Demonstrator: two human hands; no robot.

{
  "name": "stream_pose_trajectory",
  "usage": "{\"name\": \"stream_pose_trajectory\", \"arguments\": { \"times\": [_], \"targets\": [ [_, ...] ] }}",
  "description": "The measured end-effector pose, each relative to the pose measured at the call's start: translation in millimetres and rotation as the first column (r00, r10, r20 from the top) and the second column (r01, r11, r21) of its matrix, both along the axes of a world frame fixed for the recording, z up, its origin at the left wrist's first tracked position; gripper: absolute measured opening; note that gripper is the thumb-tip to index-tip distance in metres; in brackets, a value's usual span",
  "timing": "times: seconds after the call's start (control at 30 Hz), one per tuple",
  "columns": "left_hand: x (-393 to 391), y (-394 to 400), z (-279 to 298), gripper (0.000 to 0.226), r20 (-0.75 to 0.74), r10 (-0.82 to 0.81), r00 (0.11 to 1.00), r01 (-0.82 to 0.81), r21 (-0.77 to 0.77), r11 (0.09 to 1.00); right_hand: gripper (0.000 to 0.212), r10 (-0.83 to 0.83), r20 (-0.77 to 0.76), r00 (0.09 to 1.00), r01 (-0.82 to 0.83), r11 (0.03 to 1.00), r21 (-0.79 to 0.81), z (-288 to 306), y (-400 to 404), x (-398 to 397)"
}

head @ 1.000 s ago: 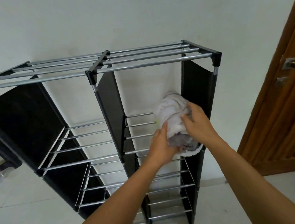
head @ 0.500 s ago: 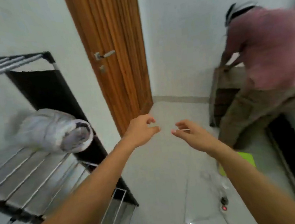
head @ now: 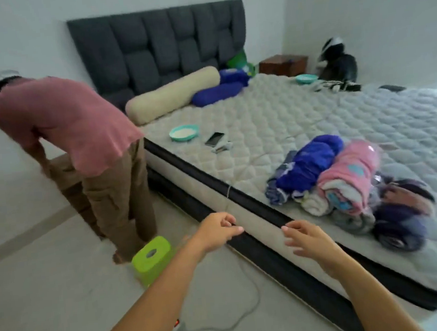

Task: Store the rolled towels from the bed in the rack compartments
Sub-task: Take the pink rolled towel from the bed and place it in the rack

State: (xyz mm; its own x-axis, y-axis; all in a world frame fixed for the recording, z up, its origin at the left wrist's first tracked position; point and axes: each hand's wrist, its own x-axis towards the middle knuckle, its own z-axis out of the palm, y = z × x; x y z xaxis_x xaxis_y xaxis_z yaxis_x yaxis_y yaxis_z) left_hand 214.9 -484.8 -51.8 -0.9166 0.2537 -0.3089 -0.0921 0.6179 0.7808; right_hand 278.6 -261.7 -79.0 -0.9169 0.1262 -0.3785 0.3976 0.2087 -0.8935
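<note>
Towel racked, I've turned to bed (head: 274, 123); both grips, left (head: 219, 230) & right (head: 307, 239), apart, empty. Towel pile (head: 345, 180) at 2 o'clock, next.

Both hands reach forward empty over the floor beside the bed (head: 274, 123): the left hand (head: 218, 231) loosely curled, the right hand (head: 307, 239) with fingers spread. A pile of rolled towels (head: 345, 180), blue, pink and what may be purple, lies near the mattress edge. A person in a pink shirt (head: 63, 121) bends beside a green stool (head: 151, 258).
</note>
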Motion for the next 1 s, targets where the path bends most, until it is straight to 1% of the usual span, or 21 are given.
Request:
{"name": "stream_pose_trajectory", "arguments": {
  "times": [0.1, 0.2, 0.3, 0.43, 0.5, 0.53, 0.6, 0.63, 0.7, 0.73, 0.77, 0.8, 0.83, 0.87, 0.9, 0.93, 0.97, 1.0],
  "targets": [
    [-35.4, 81.8, -18.4, 0.025, 0.137, -0.063, 0.989, 0.054, 0.066, 0.996, 0.032, -0.127, 0.049, 0.991, 0.128, 0.992, -0.015, -22.2, 72.5, -5.7],
    [-60.3, 160.3, -36.7, 0.027, 0.281, -0.068, 0.957, 0.028, 0.142, 0.989, 0.029, -0.246, 0.107, 0.963, 0.248, 0.969, -0.005, -40.5, 140.8, -14.9],
    [-74.5, 213.8, -52.2, 0.033, 0.421, -0.068, 0.905, -0.018, 0.198, 0.980, 0.027, -0.336, 0.126, 0.933, 0.337, 0.941, 0.013, -46.3, 187.0, -26.2],
    [-107.6, 265.6, -71.8, 0.052, 0.540, -0.056, 0.840, -0.064, 0.200, 0.978, 0.024, -0.456, 0.115, 0.883, 0.453, 0.890, 0.052, -61.6, 238.2, -58.4],
    [-129.1, 284.8, -81.2, 0.054, 0.583, -0.037, 0.811, -0.114, 0.220, 0.969, 0.022, -0.504, 0.117, 0.856, 0.504, 0.863, 0.032, -67.3, 253.6, -83.2],
    [-141.1, 293.1, -85.8, 0.051, 0.607, -0.030, 0.794, -0.144, 0.237, 0.961, 0.024, -0.522, 0.112, 0.846, 0.523, 0.852, 0.018, -69.9, 260.5, -99.6],
    [-163.4, 307.5, -93.7, 0.042, 0.656, -0.023, 0.755, -0.200, 0.264, 0.944, 0.031, -0.558, 0.092, 0.824, 0.558, 0.829, 0.032, -75.8, 274.9, -133.2],
    [-173.6, 313.4, -97.3, 0.042, 0.678, -0.028, 0.735, -0.209, 0.265, 0.941, 0.035, -0.581, 0.084, 0.809, 0.579, 0.814, 0.052, -78.0, 281.7, -149.6],
    [-193.2, 324.2, -102.9, 0.050, 0.747, -0.058, 0.662, -0.222, 0.270, 0.937, 0.044, -0.623, 0.083, 0.778, 0.616, 0.782, 0.093, -75.3, 294.5, -183.2],
    [-202.5, 328.7, -105.8, 0.054, 0.786, -0.085, 0.613, -0.231, 0.281, 0.932, 0.048, -0.630, 0.101, 0.770, 0.624, 0.776, 0.091, -75.0, 301.3, -199.0],
    [-212.1, 333.6, -108.2, 0.060, 0.812, -0.110, 0.573, -0.234, 0.291, 0.928, 0.052, -0.624, 0.156, 0.766, 0.622, 0.780, 0.068, -75.6, 310.1, -215.3],
    [-222.3, 338.6, -111.3, 0.066, 0.832, -0.127, 0.540, -0.232, 0.292, 0.928, 0.060, -0.604, 0.200, 0.771, 0.610, 0.792, 0.042, -77.7, 319.1, -231.4],
    [-231.3, 343.2, -113.7, 0.071, 0.849, -0.137, 0.511, -0.221, 0.284, 0.933, 0.071, -0.594, 0.231, 0.771, 0.604, 0.796, 0.030, -78.8, 329.0, -247.2],
    [-239.2, 347.7, -116.3, 0.074, 0.857, -0.149, 0.493, -0.196, 0.276, 0.941, 0.087, -0.595, 0.230, 0.770, 0.607, 0.795, 0.022, -85.4, 342.6, -263.0],
    [-245.9, 351.9, -118.4, 0.074, 0.861, -0.159, 0.483, -0.166, 0.268, 0.949, 0.101, -0.601, 0.229, 0.766, 0.613, 0.790, 0.024, -94.0, 357.3, -278.0],
    [-251.0, 355.6, -120.8, 0.071, 0.866, -0.162, 0.472, -0.146, 0.259, 0.955, 0.112, -0.606, 0.240, 0.758, 0.616, 0.787, 0.042, -88.4, 360.3, -290.9],
    [-254.0, 358.9, -122.3, 0.069, 0.875, -0.156, 0.458, -0.141, 0.244, 0.959, 0.118, -0.616, 0.251, 0.747, 0.612, 0.784, 0.103, -82.5, 360.6, -301.5],
    [-256.5, 361.6, -125.6, 0.067, 0.881, -0.151, 0.448, -0.135, 0.234, 0.963, 0.117, -0.614, 0.262, 0.744, 0.590, 0.789, 0.173, -80.8, 361.7, -309.4]
  ]
}}
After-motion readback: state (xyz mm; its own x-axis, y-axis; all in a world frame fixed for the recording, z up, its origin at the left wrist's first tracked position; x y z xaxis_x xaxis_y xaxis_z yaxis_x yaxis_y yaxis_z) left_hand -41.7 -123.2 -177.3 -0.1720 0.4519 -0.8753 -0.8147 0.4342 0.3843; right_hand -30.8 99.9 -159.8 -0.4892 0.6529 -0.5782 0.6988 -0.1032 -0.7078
